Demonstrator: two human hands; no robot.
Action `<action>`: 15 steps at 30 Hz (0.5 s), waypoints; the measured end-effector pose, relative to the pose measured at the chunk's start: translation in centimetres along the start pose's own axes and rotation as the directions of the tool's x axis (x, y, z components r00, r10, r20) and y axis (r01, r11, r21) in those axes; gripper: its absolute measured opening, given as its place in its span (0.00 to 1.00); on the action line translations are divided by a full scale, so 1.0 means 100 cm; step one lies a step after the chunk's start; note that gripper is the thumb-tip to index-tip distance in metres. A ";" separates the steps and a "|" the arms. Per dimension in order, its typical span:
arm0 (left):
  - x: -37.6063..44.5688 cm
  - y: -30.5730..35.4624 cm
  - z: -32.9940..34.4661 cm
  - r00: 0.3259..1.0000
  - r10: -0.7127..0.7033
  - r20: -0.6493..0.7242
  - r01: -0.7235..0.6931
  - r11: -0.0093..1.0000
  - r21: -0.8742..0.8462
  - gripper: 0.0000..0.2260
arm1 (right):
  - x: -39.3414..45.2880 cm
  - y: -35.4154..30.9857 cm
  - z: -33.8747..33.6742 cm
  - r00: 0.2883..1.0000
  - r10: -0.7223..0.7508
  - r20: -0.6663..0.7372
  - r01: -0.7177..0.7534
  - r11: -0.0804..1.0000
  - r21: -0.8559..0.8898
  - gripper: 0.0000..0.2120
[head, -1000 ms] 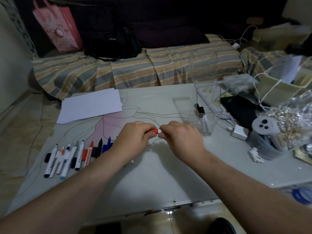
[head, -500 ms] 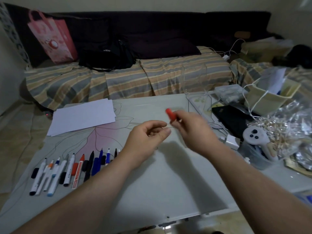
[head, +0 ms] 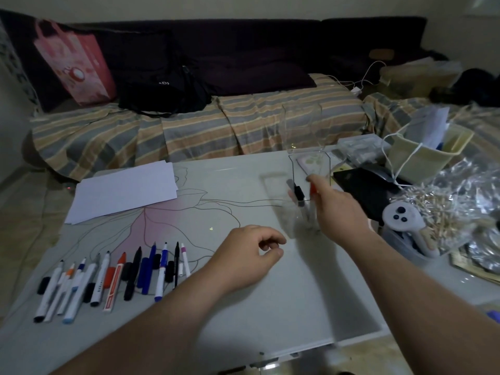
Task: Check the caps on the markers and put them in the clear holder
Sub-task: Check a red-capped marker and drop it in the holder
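A single wide-angle head view looks forward and steeply down from above the near edge of the tabletop (head: 270, 307), close enough that both forearms enter from the bottom corners and reach toward the middle of the frame. It faces across the tabletop toward a striped couch (head: 189, 131) along the far side, which runs the width of the frame. Straight lines bow toward the frame's edges, and no second view overlaps this one.
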State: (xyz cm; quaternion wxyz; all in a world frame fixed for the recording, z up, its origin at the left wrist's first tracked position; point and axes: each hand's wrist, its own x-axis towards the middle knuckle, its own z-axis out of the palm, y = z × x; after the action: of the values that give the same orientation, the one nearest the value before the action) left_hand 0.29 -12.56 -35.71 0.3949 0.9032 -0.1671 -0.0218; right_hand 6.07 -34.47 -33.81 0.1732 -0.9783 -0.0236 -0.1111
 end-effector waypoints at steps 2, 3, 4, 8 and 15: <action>0.001 -0.002 -0.001 1.000 -0.008 -0.007 0.008 1.000 0.010 0.09 | -0.002 -0.001 -0.001 0.996 -0.015 0.092 0.016 1.000 -0.001 0.17; 0.002 -0.003 -0.001 1.000 -0.013 -0.008 0.013 1.000 0.014 0.09 | -0.001 -0.001 -0.003 0.993 -0.014 0.118 0.012 1.000 0.022 0.18; 0.001 -0.003 -0.002 1.000 -0.014 -0.005 0.014 1.000 0.020 0.09 | -0.002 -0.001 -0.005 0.990 -0.013 0.141 0.008 0.999 0.038 0.18; 0.001 -0.010 -0.013 0.999 -0.027 0.026 0.025 0.997 0.073 0.09 | -0.006 -0.003 -0.005 0.992 0.007 0.125 -0.012 0.999 0.040 0.26; -0.011 -0.061 -0.084 0.960 -0.277 -0.037 0.278 0.938 0.208 0.16 | -0.027 -0.067 0.021 0.976 -0.218 -0.013 0.218 0.965 0.147 0.17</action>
State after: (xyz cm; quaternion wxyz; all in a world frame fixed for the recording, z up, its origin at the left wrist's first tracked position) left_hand 2.46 -2.43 -34.45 0.2905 0.9545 -0.0382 -0.0563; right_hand 3.32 -27.50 -34.12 0.2316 -0.9545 -0.1394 -0.1260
